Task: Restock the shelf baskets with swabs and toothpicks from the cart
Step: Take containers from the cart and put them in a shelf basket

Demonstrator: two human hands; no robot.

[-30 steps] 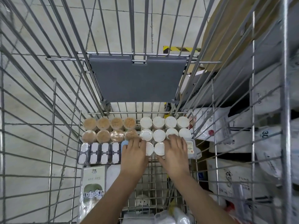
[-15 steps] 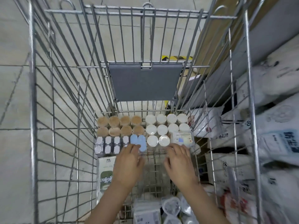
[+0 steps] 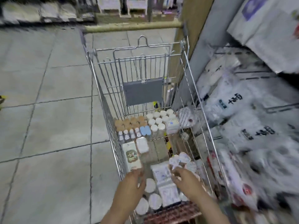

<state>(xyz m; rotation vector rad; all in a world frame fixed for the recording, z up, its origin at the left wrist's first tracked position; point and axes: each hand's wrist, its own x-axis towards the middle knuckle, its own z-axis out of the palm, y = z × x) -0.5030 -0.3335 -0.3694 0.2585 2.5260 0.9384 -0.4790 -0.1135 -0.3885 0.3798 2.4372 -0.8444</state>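
Both hands low over the near end of the cart (image 3: 103, 101). Left hand (image 3: 135, 179) with fingers loosely curled above a white round tub (image 3: 149, 185), holding nothing that shows. Right hand (image 3: 182, 177) seemingly pinching a bunch of small white packs (image 3: 179, 160) near the cart's right wall, though too blurred to tell for certain.

Rest of the stock at the far end: brown-topped toothpick tubs (image 3: 129, 122) toward the far left corner, white-lidded swab tubs (image 3: 159, 118) toward the far right corner, flat packs (image 3: 131, 156) along the left wall. No shelf baskets in view; only bagged goods (image 3: 239, 110) just beside the cart's right wall.

Risks from here: loose packs slipping from a shallow pinch and dropping through the wire floor; a forearm knocking over the near tubs on the lift; a hurried grab mixing swabs with toothpicks
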